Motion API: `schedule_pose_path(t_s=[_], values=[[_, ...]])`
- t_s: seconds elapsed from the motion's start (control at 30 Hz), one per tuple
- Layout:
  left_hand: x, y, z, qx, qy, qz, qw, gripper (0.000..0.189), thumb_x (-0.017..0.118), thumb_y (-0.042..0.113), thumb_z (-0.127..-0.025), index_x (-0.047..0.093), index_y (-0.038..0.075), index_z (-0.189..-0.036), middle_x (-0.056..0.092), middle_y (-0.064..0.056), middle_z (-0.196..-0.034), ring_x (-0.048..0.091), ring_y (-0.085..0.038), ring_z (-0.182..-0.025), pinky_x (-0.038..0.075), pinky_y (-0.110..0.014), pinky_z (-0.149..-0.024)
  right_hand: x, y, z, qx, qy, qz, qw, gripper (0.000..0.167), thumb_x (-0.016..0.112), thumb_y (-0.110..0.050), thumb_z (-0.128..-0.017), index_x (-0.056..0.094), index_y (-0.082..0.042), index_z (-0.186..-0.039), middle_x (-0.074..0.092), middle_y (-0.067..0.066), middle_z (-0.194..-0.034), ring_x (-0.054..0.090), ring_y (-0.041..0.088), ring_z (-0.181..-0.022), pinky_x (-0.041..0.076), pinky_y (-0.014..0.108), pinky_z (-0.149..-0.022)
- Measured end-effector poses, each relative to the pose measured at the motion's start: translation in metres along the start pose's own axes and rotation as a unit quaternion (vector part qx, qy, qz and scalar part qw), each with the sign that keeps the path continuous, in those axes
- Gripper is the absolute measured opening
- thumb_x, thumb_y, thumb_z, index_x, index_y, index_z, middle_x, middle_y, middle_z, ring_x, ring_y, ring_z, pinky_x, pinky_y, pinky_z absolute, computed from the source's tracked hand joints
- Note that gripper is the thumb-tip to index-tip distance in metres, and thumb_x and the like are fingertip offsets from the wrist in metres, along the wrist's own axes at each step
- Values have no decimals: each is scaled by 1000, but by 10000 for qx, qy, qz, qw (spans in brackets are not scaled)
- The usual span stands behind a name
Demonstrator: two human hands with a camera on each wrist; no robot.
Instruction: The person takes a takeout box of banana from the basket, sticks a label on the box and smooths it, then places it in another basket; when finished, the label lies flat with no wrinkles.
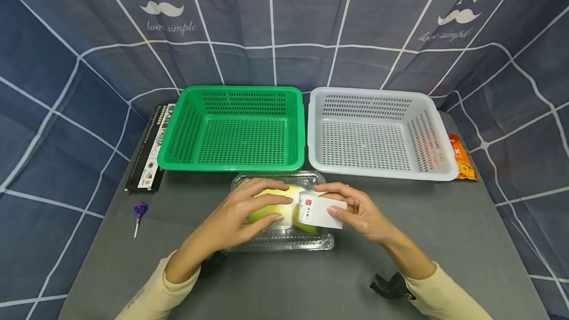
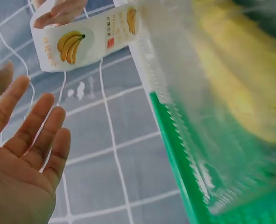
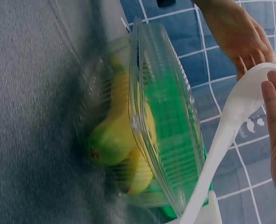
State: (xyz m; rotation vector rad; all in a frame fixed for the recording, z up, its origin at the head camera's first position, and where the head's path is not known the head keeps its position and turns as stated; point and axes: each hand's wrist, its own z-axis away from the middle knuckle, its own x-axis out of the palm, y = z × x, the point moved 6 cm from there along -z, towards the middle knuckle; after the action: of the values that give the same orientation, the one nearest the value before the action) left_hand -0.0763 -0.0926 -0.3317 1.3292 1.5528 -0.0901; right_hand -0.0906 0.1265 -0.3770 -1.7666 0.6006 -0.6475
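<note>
A clear plastic box (image 1: 284,243) with yellow bananas (image 3: 121,126) inside lies on the table before the baskets. My right hand (image 1: 355,211) pinches a white paper band (image 1: 326,214) at its right end, thumb in front and fingers behind. The band curves over the right part of the box and bears a printed banana picture, seen in the left wrist view. My left hand (image 1: 251,209) hovers over the left part of the box, its fingers spread and extended. In the left wrist view its palm faces the camera and holds nothing.
Behind the box stand a green basket (image 1: 231,168) and a white basket (image 1: 382,174), side by side. A black pasta box (image 1: 148,149) lies at the left, with a purple lollipop (image 1: 140,210) in front of it. An orange snack packet (image 1: 463,157) sits beside the white basket.
</note>
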Motion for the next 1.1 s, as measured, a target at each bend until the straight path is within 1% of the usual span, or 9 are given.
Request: schedule_pose_path(t_s=[0.1, 0.2, 0.33, 0.43, 0.63, 0.8, 0.93, 1.0, 1.1], values=[[5, 2, -16, 172, -91, -42, 9998, 29, 70, 19, -92, 69, 20, -120, 63, -2, -128, 55, -19, -120, 45, -41, -99, 5, 2, -2, -7, -102, -154, 9998, 46, 39, 15, -97, 41, 3, -141, 64, 2, -130, 68, 11, -103, 57, 26, -83], [9, 1, -24, 306, -83, -106, 9994, 25, 69, 19, -92, 71, 19, -117, 66, 0, -117, 58, -16, -110, 47, -37, -93, 8, 4, -5, 82, -132, -289, 9995, 45, 39, 14, -97, 37, 8, -141, 65, 3, -129, 68, 12, -105, 56, 27, -85], [12, 1, -28, 487, 61, -21, 9988, 24, 72, 18, -90, 72, 18, -113, 68, 2, -106, 59, -13, -99, 48, -31, -86, 10, 5, -7, 187, -55, -359, 9992, 45, 40, 13, -97, 32, 14, -142, 64, 5, -130, 67, 16, -109, 56, 30, -88], [13, 3, -30, 590, 108, 39, 9982, 24, 74, 17, -88, 73, 18, -112, 67, 3, -104, 59, -12, -97, 48, -28, -85, 9, 5, -7, 271, 62, -327, 9991, 46, 40, 12, -97, 30, 15, -142, 66, 6, -128, 67, 17, -110, 56, 31, -89], [14, 5, -34, 734, -107, 100, 9972, 19, 76, 14, -86, 75, 17, -106, 68, 4, -97, 59, -10, -93, 48, -27, -84, 9, 5, -7, 376, 176, -270, 9988, 47, 41, 11, -97, 31, 14, -143, 69, 5, -123, 68, 18, -109, 56, 31, -88], [17, 3, -35, 528, -456, 252, 9972, 18, 75, 16, -87, 74, 16, -105, 68, 6, -97, 60, -8, -95, 50, -26, -87, 9, 5, -7, 370, 160, -209, 9990, 47, 41, 11, -97, 28, 16, -142, 70, 4, -121, 69, 18, -107, 57, 32, -87], [20, 2, -35, 263, -794, 386, 9957, 17, 76, 15, -87, 72, 17, -103, 67, 7, -97, 60, -5, -94, 50, -27, -93, 10, 6, -6, 383, 127, -202, 9990, 47, 41, 12, -97, 31, 12, -143, 70, 4, -121, 69, 18, -107, 57, 32, -86], [21, 2, -36, 222, -861, 410, 9952, 16, 76, 15, -86, 71, 16, -101, 66, 8, -96, 60, -5, -94, 50, -27, -93, 10, 7, -6, 381, 111, -199, 9990, 47, 42, 12, -97, 33, 10, -144, 69, 4, -122, 68, 18, -108, 57, 33, -86], [22, 2, -36, 252, -837, 443, 9952, 13, 77, 16, -85, 70, 17, -96, 65, 8, -94, 60, -5, -91, 50, -25, -89, 10, 8, -5, 413, 144, -116, 9990, 47, 42, 11, -97, 32, 12, -143, 70, 4, -120, 69, 17, -106, 57, 31, -85]])
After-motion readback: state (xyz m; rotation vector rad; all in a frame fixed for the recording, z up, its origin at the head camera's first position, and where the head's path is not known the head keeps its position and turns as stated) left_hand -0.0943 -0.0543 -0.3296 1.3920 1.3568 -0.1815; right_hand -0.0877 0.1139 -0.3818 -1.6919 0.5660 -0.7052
